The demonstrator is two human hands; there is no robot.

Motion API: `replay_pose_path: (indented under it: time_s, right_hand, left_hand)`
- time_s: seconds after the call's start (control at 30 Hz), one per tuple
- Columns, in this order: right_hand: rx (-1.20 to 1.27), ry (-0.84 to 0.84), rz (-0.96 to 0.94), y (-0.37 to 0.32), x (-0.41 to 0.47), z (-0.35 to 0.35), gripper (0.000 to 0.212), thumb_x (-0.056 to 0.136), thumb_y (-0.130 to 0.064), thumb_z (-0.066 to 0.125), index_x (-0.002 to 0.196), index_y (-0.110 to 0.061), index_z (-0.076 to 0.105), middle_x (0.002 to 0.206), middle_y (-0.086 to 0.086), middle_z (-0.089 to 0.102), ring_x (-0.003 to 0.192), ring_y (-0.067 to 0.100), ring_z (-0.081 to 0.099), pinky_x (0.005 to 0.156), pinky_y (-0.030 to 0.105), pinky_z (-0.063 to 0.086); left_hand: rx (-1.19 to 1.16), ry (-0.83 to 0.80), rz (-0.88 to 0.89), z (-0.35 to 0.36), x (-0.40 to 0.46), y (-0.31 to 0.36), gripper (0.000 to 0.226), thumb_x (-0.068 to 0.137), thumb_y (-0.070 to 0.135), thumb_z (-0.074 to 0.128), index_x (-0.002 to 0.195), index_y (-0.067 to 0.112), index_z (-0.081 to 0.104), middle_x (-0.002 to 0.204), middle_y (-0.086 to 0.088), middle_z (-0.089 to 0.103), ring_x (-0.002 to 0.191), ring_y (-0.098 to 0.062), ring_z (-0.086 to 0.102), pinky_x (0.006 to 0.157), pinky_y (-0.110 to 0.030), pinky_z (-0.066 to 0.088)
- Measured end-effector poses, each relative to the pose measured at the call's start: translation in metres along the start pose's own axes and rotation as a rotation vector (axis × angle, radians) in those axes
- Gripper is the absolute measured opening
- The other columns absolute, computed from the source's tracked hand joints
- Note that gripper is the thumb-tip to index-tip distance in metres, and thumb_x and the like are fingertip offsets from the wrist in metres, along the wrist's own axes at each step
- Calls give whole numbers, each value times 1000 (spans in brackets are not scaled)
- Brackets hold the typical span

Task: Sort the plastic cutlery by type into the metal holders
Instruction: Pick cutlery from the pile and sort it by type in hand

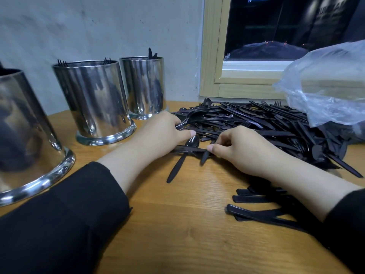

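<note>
My left hand [164, 133] curls its fingers around black plastic cutlery at the pile's [256, 121] edge. My right hand [243, 149] pinches a thin black plastic piece [189, 149] beside a black plastic spoon [192, 142] on the wooden bench [177, 224].

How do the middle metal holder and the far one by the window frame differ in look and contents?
The middle holder looks wider and stands nearer; the far holder looks narrower and sits back by the wall. Fork tines poke above the middle holder's rim; flat, tineless tips rise from the far holder. Both are shiny, upright cylinders with flared bases.
</note>
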State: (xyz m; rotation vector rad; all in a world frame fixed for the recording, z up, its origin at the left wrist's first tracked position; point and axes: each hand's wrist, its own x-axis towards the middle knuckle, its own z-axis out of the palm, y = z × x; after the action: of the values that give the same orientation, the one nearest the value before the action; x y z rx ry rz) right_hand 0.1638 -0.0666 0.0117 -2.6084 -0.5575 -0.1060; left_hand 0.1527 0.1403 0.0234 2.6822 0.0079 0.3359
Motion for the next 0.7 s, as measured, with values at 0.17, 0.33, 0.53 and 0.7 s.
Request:
replay_pose_path:
  time_s: [0.17, 0.33, 0.53, 0.7]
  right_hand:
    - [18, -3, -18, 1, -1, 0, 28, 94, -48, 63, 79, -25, 67, 71, -4, 65, 64, 10, 57, 55, 27, 35]
    - [51, 70, -76, 2, 1, -1, 23, 93, -45, 64, 82, -25, 63, 79, -7, 69, 77, 10, 61, 67, 30, 44]
    - [-3, 3, -99, -1, 2, 2, 18, 92, -50, 61, 88, -33, 63, 81, -10, 69, 76, 9, 59, 69, 31, 43]
    - [23, -33, -76, -1, -1, -10, 15, 92, -48, 63, 96, -33, 63, 79, -12, 72, 67, -1, 56, 59, 25, 36]
  left_hand:
    - [18, -54, 5, -2, -1, 0, 59, 89, 65, 63, 79, 7, 67, 61, -5, 56, 59, -20, 52, 57, -32, 40]
    - [-3, -93, 12, -1, -1, 2, 49, 92, 59, 63, 75, 13, 66, 61, -3, 55, 57, -17, 50, 53, -28, 34]
    - [26, -103, 14, 12, 3, 5, 40, 89, 54, 70, 78, 17, 68, 65, -1, 57, 63, -19, 51, 54, -30, 33]
    - [-42, -107, 17, 14, 5, 5, 26, 90, 40, 73, 75, 21, 64, 69, 2, 59, 67, -17, 52, 58, -30, 37]
